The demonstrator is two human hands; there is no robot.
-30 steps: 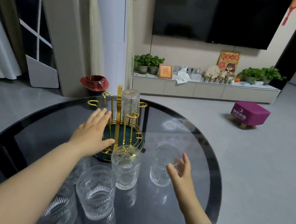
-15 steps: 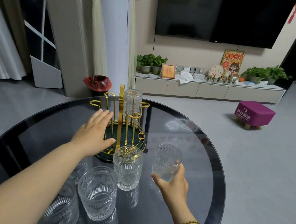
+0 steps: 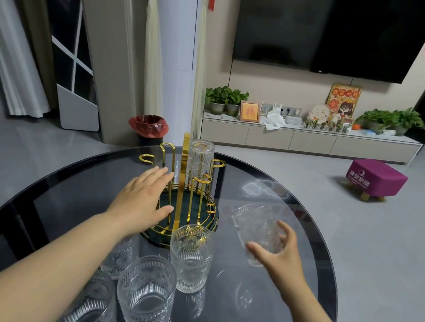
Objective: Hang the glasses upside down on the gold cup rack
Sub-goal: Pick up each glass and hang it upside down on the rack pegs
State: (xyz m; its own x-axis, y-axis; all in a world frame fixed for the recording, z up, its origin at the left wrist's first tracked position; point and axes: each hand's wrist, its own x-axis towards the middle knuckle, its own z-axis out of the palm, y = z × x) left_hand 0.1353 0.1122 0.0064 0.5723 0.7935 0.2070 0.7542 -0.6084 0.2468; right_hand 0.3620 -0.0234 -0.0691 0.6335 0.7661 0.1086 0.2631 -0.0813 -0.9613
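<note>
Lifted clear of the bench [image 3: 301, 249] since half a second ago, the glass [image 3: 256, 231] in the right hand [image 3: 278, 259] is now tilted and blurred, mouth leaning toward 11 o'clock. That grip is closed around its lower body, thumb on the near side and fingers on the far side, probably so the wrist can roll it upside down. The left hand [image 3: 141, 200] lies flat with its grip open, holding nothing, against the near-left side of the gold cup rack [image 3: 188, 205], seemingly to steady it. One hung glass [image 3: 200, 159] already sits inverted on a far prong at 12 o'clock. Empty prongs stand at 10 and 1 o'clock. Directly at 6 o'clock of the rack an upright glass [image 3: 190, 258] crowds the near approach; three more glasses [image 3: 144, 295] wait at 7 o'clock, partly under the left forearm.
</note>
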